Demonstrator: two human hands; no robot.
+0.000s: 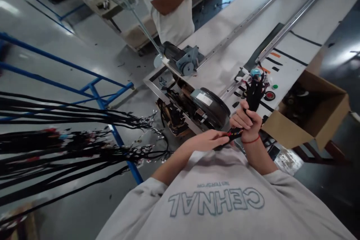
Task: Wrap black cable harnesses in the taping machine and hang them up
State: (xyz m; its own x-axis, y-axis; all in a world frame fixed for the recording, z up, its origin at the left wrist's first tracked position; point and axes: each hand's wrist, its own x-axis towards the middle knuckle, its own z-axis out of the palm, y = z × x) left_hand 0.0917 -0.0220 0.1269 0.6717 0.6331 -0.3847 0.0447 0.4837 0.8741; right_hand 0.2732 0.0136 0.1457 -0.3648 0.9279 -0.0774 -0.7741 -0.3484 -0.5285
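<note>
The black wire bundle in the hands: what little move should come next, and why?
Maybe smooth the colourful bits with the left hand: they show in the gap between the hands, and the right hand already grips the black wire bundle, which could steady it.

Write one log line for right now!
right hand: gripping black cable bundle | left hand: holding cable with coloured wires | nearby: cardboard box, red button

On my feed I see a white bench (225, 41) with a red button (270, 96) and a green button (275, 86), an open cardboard box (289, 130) beside it, a dark round drum (216, 103) near its end, a blue rack (64, 60), and a co-worker (176, 26) opposite.
</note>
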